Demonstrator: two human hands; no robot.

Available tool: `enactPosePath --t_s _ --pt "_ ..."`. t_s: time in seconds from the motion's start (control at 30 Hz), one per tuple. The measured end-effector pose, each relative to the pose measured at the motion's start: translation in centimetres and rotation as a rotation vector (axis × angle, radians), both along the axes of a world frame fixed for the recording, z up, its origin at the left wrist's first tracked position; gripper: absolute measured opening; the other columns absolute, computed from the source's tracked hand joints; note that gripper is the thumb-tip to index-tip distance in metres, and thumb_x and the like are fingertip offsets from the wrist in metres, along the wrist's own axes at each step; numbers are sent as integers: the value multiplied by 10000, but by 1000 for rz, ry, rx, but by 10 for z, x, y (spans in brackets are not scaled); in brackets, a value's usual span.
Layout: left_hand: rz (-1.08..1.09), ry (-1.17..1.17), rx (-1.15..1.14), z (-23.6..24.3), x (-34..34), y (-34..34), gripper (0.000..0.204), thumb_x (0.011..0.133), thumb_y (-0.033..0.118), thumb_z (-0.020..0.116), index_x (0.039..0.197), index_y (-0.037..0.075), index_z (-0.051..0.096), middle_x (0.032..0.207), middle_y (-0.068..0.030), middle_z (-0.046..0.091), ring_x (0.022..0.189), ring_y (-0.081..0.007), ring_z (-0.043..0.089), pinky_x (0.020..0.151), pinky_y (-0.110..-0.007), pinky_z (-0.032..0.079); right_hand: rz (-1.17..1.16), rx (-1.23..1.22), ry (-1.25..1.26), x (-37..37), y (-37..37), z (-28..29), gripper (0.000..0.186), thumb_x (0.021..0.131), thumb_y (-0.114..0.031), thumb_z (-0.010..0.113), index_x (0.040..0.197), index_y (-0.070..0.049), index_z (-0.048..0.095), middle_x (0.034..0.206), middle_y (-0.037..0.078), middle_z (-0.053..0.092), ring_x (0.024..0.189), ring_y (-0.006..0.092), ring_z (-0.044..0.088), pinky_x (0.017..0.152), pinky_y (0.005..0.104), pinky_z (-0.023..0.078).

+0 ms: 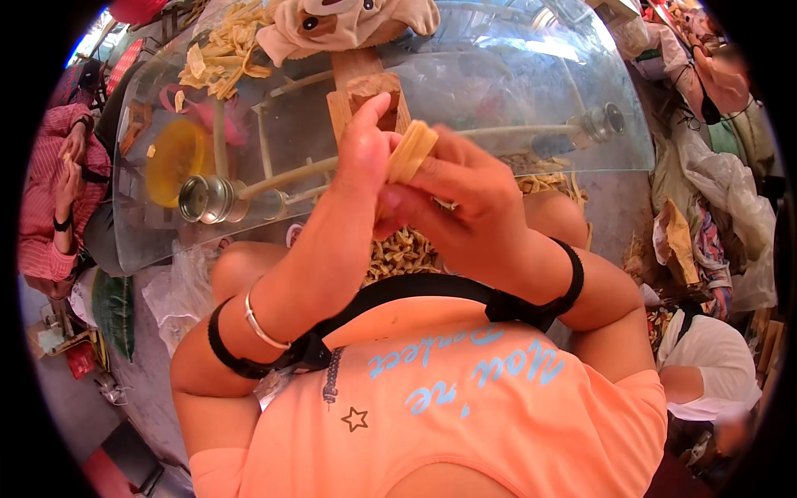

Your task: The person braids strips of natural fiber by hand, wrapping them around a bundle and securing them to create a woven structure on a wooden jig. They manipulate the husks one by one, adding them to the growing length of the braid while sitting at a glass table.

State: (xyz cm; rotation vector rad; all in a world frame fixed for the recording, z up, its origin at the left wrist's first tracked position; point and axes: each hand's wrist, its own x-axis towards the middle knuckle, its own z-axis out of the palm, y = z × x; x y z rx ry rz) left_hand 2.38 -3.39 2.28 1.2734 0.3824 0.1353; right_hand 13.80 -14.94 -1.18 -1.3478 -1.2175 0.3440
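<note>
Above the middle of my lap, my two hands meet around a folded, pale yellow dried strip (412, 153). It stands up at a slant, its upper end free. My right hand (473, 192) grips the strip between thumb and fingers; some of its fingertips are blurred. Turned edge-on beside it is my left hand (359, 162), with its fingers stretched upward and its palm side against the strip. The lower end of the strip is hidden by the hands. Beneath them, a heap of short yellow pieces (400, 256) shows between my legs.
In front stands a glass-topped table (490, 91) with a metal frame under it. On it lie loose yellow strips (228, 50), a plush animal-faced cloth (349, 25) and a wooden block (374, 87). A yellow basin (178, 162) shows through the glass. Another person's hands (70, 170) are at left.
</note>
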Motion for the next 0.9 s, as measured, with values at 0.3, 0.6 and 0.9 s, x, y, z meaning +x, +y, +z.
enactPosePath --t_s 0.3,0.6,0.9 --pt "-287 -97 710 0 -20 17 284 1019 208 550 1236 29 592 756 14 575 623 -61 499 554 -220 405 227 -694 326 56 -44 38 212 1001 -173 459 1036 -21 603 772 67 615 715 119 597 596 308 466" --pt "30 -584 1093 -35 20 16 182 927 192 639 1004 37 586 874 -144 568 763 -346 540 706 -407 464 712 -781 555 21 -50 9 494 1057 -329 419 643 -60 438 595 -35 370 547 75 311 505 277 296" --pt "-455 -185 562 -7 -26 10 228 986 204 589 873 7 609 718 -152 550 626 -259 554 579 -346 442 533 -700 501 22 -51 27 477 1065 -317 438 748 5 591 626 -1 516 573 94 461 549 269 398"
